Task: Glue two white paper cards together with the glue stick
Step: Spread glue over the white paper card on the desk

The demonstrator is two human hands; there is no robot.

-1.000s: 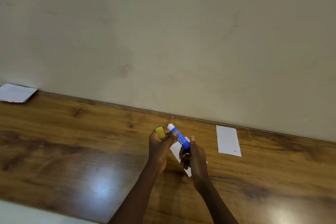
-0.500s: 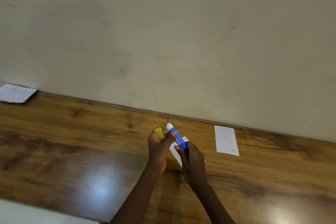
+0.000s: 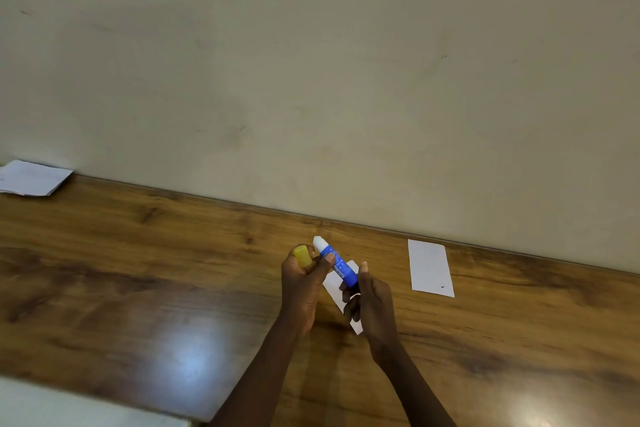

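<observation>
Above card (image 3: 334, 288), glue stick (image 3: 341, 267) more exposed

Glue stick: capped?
No: the yellow cap sits in the left hand, apart from the glue stick, whose white tip is bare.
</observation>
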